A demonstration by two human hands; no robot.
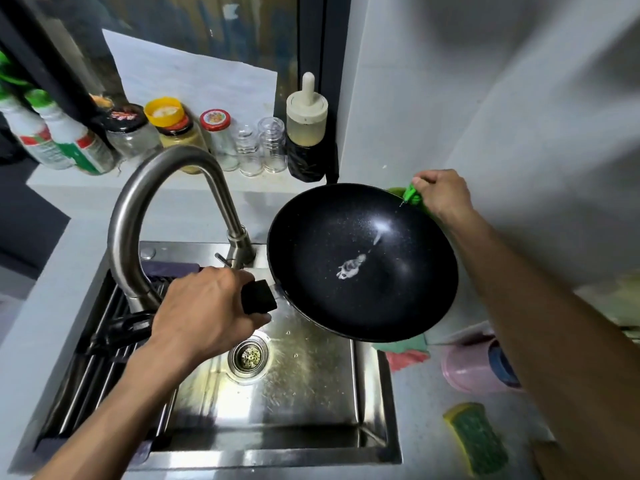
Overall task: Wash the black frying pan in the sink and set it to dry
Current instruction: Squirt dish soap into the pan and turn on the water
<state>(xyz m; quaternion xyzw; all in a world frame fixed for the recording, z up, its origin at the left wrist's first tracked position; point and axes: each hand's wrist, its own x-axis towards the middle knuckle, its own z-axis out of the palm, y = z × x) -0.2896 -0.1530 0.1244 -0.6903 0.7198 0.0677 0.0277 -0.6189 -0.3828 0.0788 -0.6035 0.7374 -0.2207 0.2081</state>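
The black frying pan [363, 261] hangs tilted over the right side of the steel sink [304, 403], its inside facing me. A small white blob of soap and a streak lie near its middle. My left hand [204, 310] grips the pan's black handle at the left. My right hand [441, 195] holds a green dish-soap bottle [412, 195] at the pan's far right rim, nozzle pointing into the pan. Most of the bottle is hidden behind the hand and rim.
The curved steel faucet [166, 209] arches over the sink's left. A roll-up drying rack [100, 358] covers the sink's left part. Jars and bottles [214, 140] line the back ledge. A yellow-green sponge [476, 438], a pink cup [478, 368] and cloths lie on the right counter.
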